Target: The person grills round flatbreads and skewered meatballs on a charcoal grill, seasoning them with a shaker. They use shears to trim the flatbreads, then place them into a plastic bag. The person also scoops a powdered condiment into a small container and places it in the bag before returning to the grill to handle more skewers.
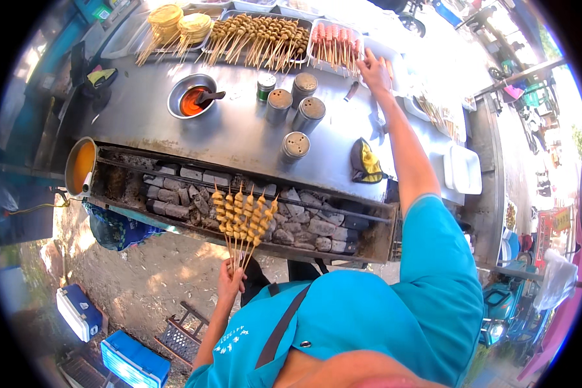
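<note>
My left hand [231,279] is closed around the stick ends of several skewers [244,216] threaded with yellow-brown folded pieces, fanned over the grill's near edge. The grill [381,242] is a long metal trough of grey charcoal pieces [304,227]. My right arm stretches across the counter, and my right hand [375,72] is beside a tray of pink skewers [335,44]. Its fingers look spread; whether they touch a stick is too small to tell. Left of that tray, another tray holds many brown skewers [258,37].
Several shaker tins [295,147] stand mid-counter. A metal bowl of red sauce [193,97] holds a brush. A pot of orange liquid [81,168] sits at the grill's left end. A black-yellow cloth item [366,160] and a white tray [462,169] lie right. Coolers [134,359] stand on the ground.
</note>
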Demonstrator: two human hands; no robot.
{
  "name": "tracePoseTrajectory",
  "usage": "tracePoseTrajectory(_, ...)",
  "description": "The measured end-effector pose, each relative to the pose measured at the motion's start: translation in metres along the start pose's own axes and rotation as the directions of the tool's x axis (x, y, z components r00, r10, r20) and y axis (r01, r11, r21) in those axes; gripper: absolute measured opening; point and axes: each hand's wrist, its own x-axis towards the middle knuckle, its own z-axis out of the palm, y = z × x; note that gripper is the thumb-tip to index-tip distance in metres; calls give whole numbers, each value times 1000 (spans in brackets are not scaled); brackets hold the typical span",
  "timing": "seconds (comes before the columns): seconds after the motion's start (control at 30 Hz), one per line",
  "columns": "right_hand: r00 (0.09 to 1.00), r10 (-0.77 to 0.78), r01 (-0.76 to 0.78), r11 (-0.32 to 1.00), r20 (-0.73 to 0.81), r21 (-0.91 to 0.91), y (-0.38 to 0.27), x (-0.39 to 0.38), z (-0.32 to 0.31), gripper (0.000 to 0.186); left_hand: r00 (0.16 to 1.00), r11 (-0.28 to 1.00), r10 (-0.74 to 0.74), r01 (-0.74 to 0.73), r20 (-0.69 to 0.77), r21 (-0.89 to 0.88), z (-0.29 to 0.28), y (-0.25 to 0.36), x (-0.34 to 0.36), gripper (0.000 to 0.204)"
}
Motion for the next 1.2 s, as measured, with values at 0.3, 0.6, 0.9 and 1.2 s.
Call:
tracePoseTrajectory(0.3,973,227,-212,948,39,-236,-5,97,65,55,987,991,36,-15,-154,134,14,-5,-12,55)
tracePoseTrajectory(0.6,946,131,-257,863,298,435,29,93,44,31,980,993,107,-98,-168,62,10,-17,-16,56)
tracePoseTrajectory(0.9,722,-130,-486,605,680,631,-62,-326,-50,17,1000,1000,23,-23,11,8,-10,-11,-2,51)
tracePoseTrajectory(1.2,598,-45,-763,275,800,585,-110,-542,9,15,960,993,36,-4,277,-116,-28,10,18,31)
